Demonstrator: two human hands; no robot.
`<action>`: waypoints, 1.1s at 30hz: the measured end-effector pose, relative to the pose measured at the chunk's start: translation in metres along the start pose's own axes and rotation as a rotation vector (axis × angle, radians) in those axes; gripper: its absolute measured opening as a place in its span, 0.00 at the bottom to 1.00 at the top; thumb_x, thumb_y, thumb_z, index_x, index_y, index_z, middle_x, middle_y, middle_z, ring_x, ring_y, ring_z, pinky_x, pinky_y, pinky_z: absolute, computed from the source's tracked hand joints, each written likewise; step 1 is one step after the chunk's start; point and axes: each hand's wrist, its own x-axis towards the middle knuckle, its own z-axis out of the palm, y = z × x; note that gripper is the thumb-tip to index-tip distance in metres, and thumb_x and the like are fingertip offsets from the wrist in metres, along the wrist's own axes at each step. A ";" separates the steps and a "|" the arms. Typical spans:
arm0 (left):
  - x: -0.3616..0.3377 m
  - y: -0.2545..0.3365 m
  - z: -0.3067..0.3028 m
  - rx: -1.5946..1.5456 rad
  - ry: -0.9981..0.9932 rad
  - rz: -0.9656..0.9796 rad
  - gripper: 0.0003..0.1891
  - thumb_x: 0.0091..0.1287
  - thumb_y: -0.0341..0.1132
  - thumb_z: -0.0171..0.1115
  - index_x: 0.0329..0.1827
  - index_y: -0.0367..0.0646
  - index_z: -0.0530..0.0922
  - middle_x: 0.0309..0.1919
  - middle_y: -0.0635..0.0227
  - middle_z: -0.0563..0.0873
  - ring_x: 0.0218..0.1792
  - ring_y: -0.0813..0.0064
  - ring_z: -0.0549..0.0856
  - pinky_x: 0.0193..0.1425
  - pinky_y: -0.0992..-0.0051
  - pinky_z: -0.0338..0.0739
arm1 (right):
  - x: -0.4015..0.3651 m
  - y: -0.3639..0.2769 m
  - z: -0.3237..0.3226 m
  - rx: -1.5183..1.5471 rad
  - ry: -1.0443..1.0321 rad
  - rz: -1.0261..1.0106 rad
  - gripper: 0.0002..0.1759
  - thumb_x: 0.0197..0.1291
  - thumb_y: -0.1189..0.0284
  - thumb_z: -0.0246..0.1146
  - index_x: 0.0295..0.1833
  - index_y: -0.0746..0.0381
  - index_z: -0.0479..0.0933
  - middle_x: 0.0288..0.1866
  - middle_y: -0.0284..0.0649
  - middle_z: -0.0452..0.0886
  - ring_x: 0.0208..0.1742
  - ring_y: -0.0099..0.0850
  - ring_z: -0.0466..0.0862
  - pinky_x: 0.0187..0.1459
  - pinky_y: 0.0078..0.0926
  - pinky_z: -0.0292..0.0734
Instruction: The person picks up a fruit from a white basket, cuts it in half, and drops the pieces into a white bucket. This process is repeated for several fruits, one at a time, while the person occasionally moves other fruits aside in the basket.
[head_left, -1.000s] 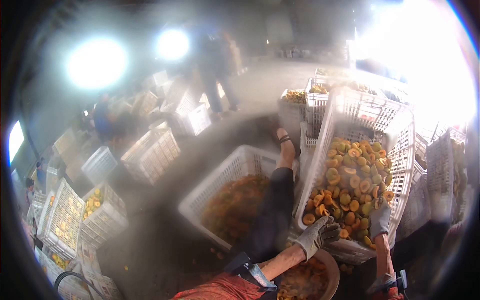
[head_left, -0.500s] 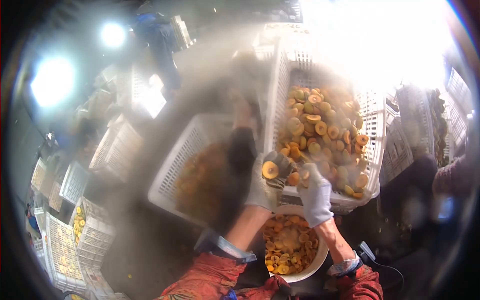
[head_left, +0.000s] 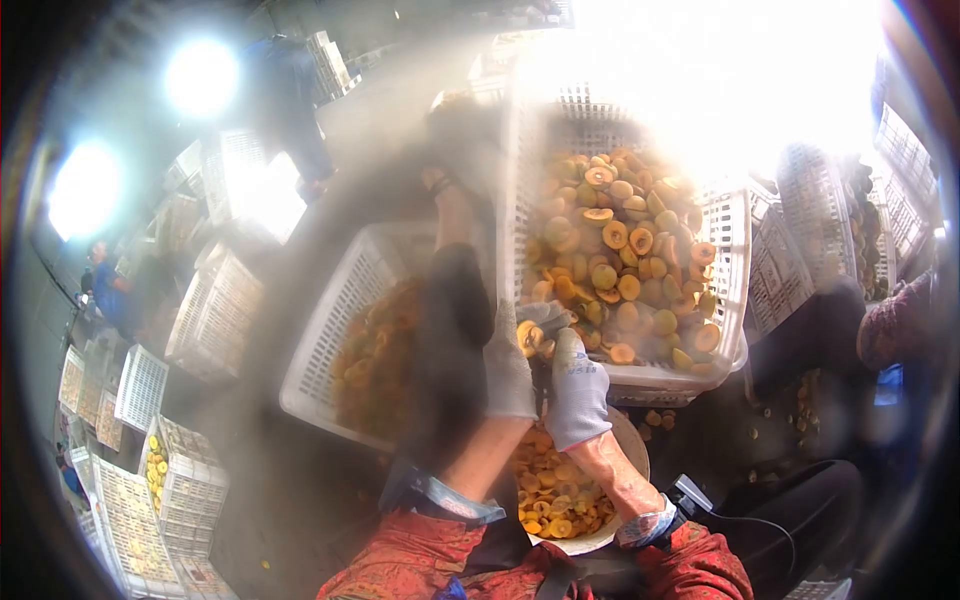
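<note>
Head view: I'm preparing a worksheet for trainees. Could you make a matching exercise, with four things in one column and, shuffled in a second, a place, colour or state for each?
Things
1. Bucket
2. Held fruit
3. Right hand
4. Sleeves

Descriptions
A. orange, in the left hand
B. red
C. partly hidden by the right forearm
D. in a pale glove with lettering

Right pairs: 1-C, 2-A, 3-D, 4-B

Fruit-processing workshop: white crates (head_left: 214, 312), halved fruit (head_left: 614, 236)
</note>
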 end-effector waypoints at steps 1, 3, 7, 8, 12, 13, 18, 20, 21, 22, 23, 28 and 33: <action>0.000 -0.002 0.000 -0.001 0.002 0.000 0.23 0.74 0.50 0.46 0.43 0.33 0.75 0.41 0.54 0.84 0.42 0.64 0.85 0.49 0.69 0.80 | -0.001 0.003 0.008 -0.038 0.005 0.020 0.19 0.51 0.80 0.63 0.48 0.63 0.66 0.39 0.52 0.80 0.40 0.52 0.82 0.36 0.42 0.76; 0.001 -0.005 -0.003 0.006 0.036 0.055 0.24 0.74 0.50 0.46 0.43 0.32 0.76 0.39 0.54 0.85 0.40 0.64 0.85 0.48 0.70 0.80 | -0.002 0.001 0.013 -0.072 0.009 0.038 0.20 0.48 0.80 0.65 0.47 0.62 0.65 0.38 0.53 0.79 0.40 0.53 0.82 0.36 0.43 0.76; 0.003 -0.007 -0.009 -0.040 0.070 -0.017 0.25 0.74 0.50 0.45 0.41 0.32 0.77 0.37 0.54 0.85 0.38 0.66 0.85 0.46 0.71 0.80 | -0.007 -0.004 0.005 -0.042 -0.085 0.019 0.20 0.48 0.82 0.62 0.48 0.63 0.65 0.39 0.54 0.79 0.40 0.54 0.81 0.36 0.45 0.75; 0.001 -0.005 -0.009 0.059 0.038 0.010 0.25 0.74 0.50 0.45 0.40 0.33 0.78 0.36 0.55 0.85 0.38 0.67 0.85 0.45 0.72 0.80 | -0.008 -0.003 0.003 -0.024 -0.094 -0.012 0.20 0.49 0.82 0.61 0.49 0.63 0.65 0.39 0.53 0.79 0.40 0.55 0.80 0.35 0.45 0.75; -0.001 -0.011 -0.015 0.393 -0.066 0.212 0.26 0.74 0.50 0.43 0.38 0.35 0.80 0.34 0.59 0.86 0.35 0.71 0.84 0.41 0.74 0.79 | -0.007 0.000 -0.005 -0.056 -0.279 0.039 0.20 0.49 0.84 0.59 0.50 0.66 0.66 0.40 0.53 0.79 0.39 0.51 0.82 0.36 0.42 0.75; -0.002 -0.013 -0.017 0.390 -0.053 0.234 0.26 0.74 0.50 0.43 0.38 0.35 0.80 0.34 0.59 0.86 0.35 0.71 0.84 0.41 0.74 0.79 | -0.012 0.015 0.000 -0.008 -0.220 -0.039 0.19 0.50 0.84 0.58 0.50 0.67 0.67 0.39 0.51 0.80 0.39 0.47 0.82 0.37 0.40 0.75; -0.007 0.004 -0.007 0.351 -0.166 0.062 0.27 0.74 0.53 0.45 0.42 0.35 0.81 0.38 0.62 0.86 0.41 0.76 0.84 0.47 0.78 0.77 | 0.007 0.042 -0.009 0.235 -0.289 -0.081 0.11 0.52 0.82 0.62 0.43 0.69 0.77 0.36 0.47 0.85 0.40 0.29 0.84 0.39 0.28 0.76; -0.002 0.000 -0.010 0.181 -0.224 -0.014 0.26 0.73 0.53 0.47 0.48 0.36 0.80 0.42 0.63 0.86 0.44 0.76 0.84 0.50 0.79 0.76 | 0.009 0.026 -0.033 0.203 -0.263 -0.085 0.09 0.52 0.78 0.61 0.40 0.69 0.76 0.33 0.57 0.81 0.39 0.55 0.81 0.36 0.42 0.74; -0.005 0.002 -0.006 0.046 -0.229 -0.126 0.26 0.72 0.53 0.49 0.50 0.36 0.79 0.43 0.63 0.86 0.45 0.76 0.84 0.51 0.79 0.76 | 0.009 0.028 -0.033 0.182 -0.209 -0.055 0.14 0.52 0.79 0.60 0.46 0.67 0.75 0.32 0.55 0.81 0.38 0.53 0.81 0.35 0.42 0.74; 0.004 -0.007 -0.013 -0.060 -0.259 -0.178 0.25 0.71 0.54 0.51 0.50 0.37 0.79 0.43 0.64 0.86 0.45 0.75 0.84 0.52 0.78 0.76 | 0.009 0.028 -0.036 0.089 -0.208 -0.091 0.17 0.51 0.80 0.60 0.50 0.66 0.74 0.32 0.54 0.81 0.38 0.52 0.81 0.35 0.42 0.74; 0.010 -0.017 -0.018 -0.059 -0.257 -0.161 0.25 0.71 0.54 0.51 0.50 0.37 0.79 0.43 0.64 0.86 0.45 0.75 0.84 0.52 0.78 0.76 | 0.008 0.029 -0.038 -0.006 -0.204 -0.119 0.21 0.51 0.80 0.59 0.54 0.64 0.73 0.31 0.53 0.81 0.37 0.51 0.81 0.35 0.42 0.74; 0.011 -0.012 -0.017 -0.128 -0.027 -0.291 0.15 0.69 0.51 0.55 0.44 0.51 0.76 0.33 0.74 0.83 0.37 0.78 0.82 0.33 0.73 0.74 | 0.000 0.032 -0.019 -0.044 -0.205 -0.190 0.28 0.46 0.81 0.63 0.58 0.64 0.71 0.27 0.49 0.80 0.33 0.48 0.82 0.32 0.37 0.74; 0.004 -0.011 -0.025 -0.105 -0.032 -0.291 0.17 0.70 0.49 0.52 0.31 0.46 0.76 0.16 0.71 0.76 0.17 0.77 0.75 0.24 0.79 0.69 | 0.001 0.029 -0.022 0.325 -0.602 0.012 0.17 0.51 0.76 0.67 0.48 0.63 0.73 0.25 0.35 0.77 0.23 0.27 0.75 0.23 0.25 0.70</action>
